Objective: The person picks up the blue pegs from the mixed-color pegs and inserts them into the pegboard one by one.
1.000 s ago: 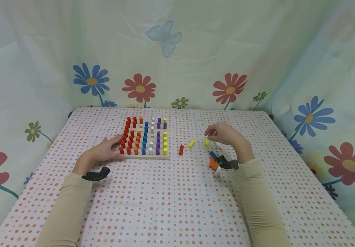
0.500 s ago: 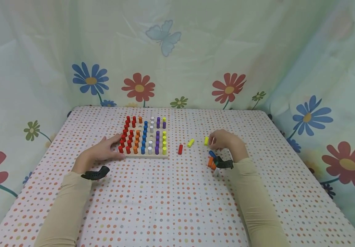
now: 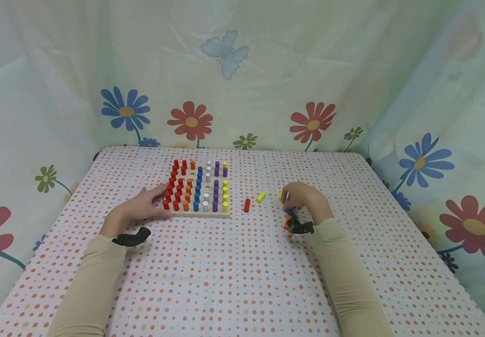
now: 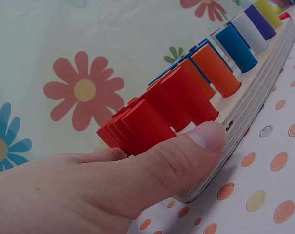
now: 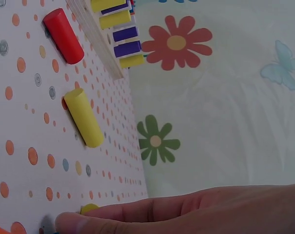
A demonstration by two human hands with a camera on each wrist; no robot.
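Note:
My left hand (image 3: 143,206) holds the front left corner of a wooden pegboard (image 3: 200,215); its thumb (image 4: 206,139) presses the edge beside the red pegs (image 4: 188,95). Rows of red, orange, blue, white, purple and yellow pegs stand in the board. My right hand (image 3: 305,196) is low over the loose pegs to the right. Its fingertips are at the far end of a blue peg (image 3: 290,213), beside a yellow peg (image 3: 281,194) partly hidden behind the fingers. Whether the fingers pinch a peg I cannot tell.
A red peg (image 3: 247,205) and another yellow peg (image 3: 261,196) lie between board and right hand. Orange pegs (image 3: 287,223) and a white peg (image 3: 295,238) lie partly under the right wrist's black camera mount (image 3: 300,227). A flowered curtain (image 3: 251,93) hangs behind the dotted tablecloth (image 3: 209,281).
My right hand has come lower and nearer to me, from beside the yellow peg to the blue peg, with its forearm shifting left. My left hand keeps its place on the pegboard.

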